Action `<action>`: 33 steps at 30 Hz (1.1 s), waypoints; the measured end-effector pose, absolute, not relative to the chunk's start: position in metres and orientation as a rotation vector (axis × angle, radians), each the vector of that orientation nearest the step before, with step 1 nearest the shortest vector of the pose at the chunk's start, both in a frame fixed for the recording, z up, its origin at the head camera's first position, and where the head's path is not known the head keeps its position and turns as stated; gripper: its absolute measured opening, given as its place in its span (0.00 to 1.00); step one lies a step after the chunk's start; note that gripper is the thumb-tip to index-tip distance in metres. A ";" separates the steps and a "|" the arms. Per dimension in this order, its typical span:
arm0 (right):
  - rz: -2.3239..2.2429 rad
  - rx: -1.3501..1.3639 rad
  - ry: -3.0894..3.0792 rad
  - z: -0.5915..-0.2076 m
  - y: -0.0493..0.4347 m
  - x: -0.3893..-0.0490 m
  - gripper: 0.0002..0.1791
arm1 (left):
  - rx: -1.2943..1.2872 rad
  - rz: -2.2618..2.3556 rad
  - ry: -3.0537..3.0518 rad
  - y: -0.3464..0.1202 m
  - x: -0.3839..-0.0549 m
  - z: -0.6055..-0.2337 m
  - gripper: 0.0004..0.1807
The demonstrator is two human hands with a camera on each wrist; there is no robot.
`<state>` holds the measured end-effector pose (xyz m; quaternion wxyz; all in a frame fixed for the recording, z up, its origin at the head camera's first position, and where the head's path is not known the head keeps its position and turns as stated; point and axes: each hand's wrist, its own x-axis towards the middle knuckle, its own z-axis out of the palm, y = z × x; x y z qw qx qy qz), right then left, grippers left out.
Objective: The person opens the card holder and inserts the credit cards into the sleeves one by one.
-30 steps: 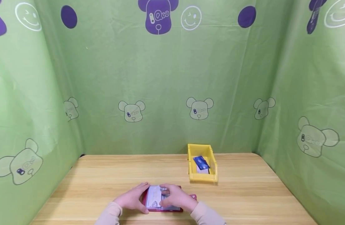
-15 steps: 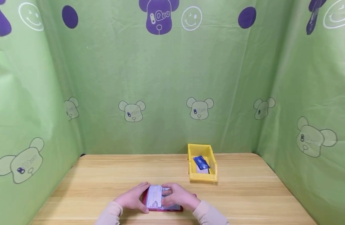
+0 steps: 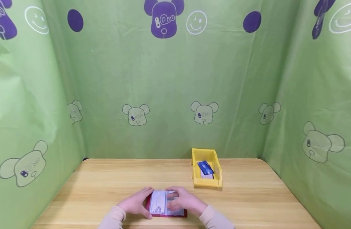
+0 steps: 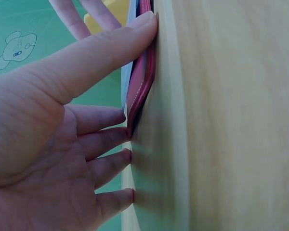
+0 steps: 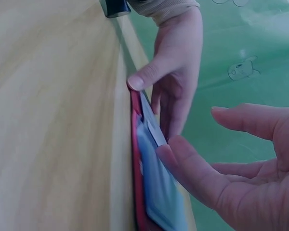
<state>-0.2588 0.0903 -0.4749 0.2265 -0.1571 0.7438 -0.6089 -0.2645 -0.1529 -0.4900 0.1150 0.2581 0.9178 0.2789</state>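
A red card holder [image 3: 182, 215] with clear plastic sleeves lies opened out on the wooden table. On its left half is a white card [image 3: 158, 201], with a small portrait at the near end. My left hand [image 3: 136, 202] holds the holder's left side, thumb [image 4: 135, 36] on the near edge, the other fingertips on the table by the far edge. My right hand [image 3: 184, 202] is over the right half. In the right wrist view its thumb [image 5: 188, 166] touches the card's right edge, the other fingers lifted and loosely bent. The right hand partly hides the sleeves [image 5: 164, 192].
A yellow bin [image 3: 208, 182] stands behind and to the right of my right hand. Inside it a blue bank card [image 3: 205, 167] lies on a pale card [image 3: 206, 176]. Green printed cloth [image 3: 169, 136] encloses the table's back and sides.
My right hand has shifted slightly right and now covers the holder's snap tab. The left hand keeps its place on the holder. The head view has tilted a little.
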 end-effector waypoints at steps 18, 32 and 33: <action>-1.758 -0.407 2.188 -0.439 0.161 -0.296 0.24 | 0.726 0.800 2.703 -0.151 -0.266 -0.492 0.56; -1.832 -0.146 2.449 -0.431 0.198 -0.354 0.22 | 0.725 0.822 2.696 -0.150 -0.263 -0.489 0.56; -1.820 -0.143 2.467 -0.432 0.199 -0.358 0.22 | 0.723 0.821 2.697 -0.150 -0.263 -0.489 0.56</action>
